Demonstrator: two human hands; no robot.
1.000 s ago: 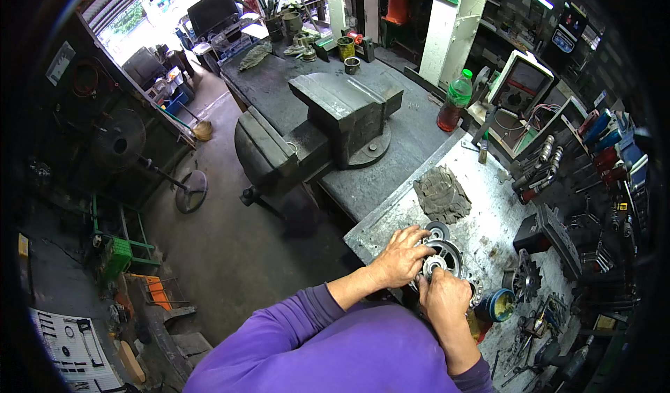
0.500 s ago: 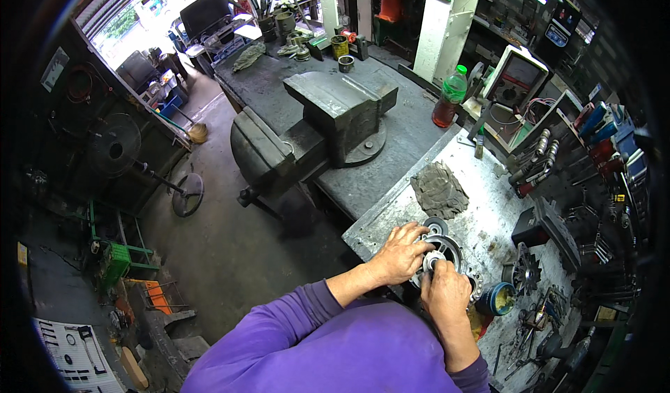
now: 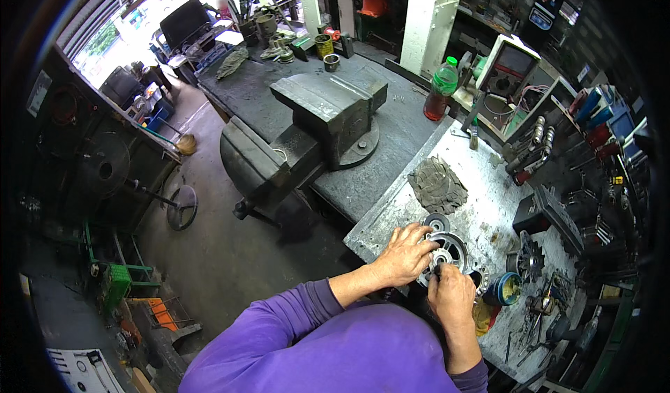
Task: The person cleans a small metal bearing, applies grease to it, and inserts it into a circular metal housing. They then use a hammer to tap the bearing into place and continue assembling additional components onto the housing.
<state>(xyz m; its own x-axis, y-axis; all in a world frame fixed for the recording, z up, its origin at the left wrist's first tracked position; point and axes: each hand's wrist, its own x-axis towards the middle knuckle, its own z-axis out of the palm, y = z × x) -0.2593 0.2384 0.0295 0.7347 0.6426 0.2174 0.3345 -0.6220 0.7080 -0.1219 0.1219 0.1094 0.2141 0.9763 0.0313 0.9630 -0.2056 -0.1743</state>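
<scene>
Leaning over the pale metal bench top (image 3: 481,232), this person has both hands on a round metal housing (image 3: 458,243), which sits on the side nearest their body, just past the crumpled grey rag (image 3: 438,186). Left hand (image 3: 403,257) is draped over the rim with the fingers part spread; can't tell if it's really gripping or just steadying. Right hand (image 3: 452,295) is bunched up narrow by the hub, fingertips down, and I can't make out whether it's pinching anything, since the knuckles block the view. My worry? No clamp visible on that housing, so if the right hand pushes off-centre and the left is only resting there, the thing could skid or rock and nip a finger. Also, that open blue tub (image 3: 507,290) of yellowish stuff is right beside the right hand, so a careless elbow or wrist swing might knock it toward the finned rotor (image 3: 532,258). And if the stuff's greasy, slick fingertips would make any slip likelier, imo.
</scene>
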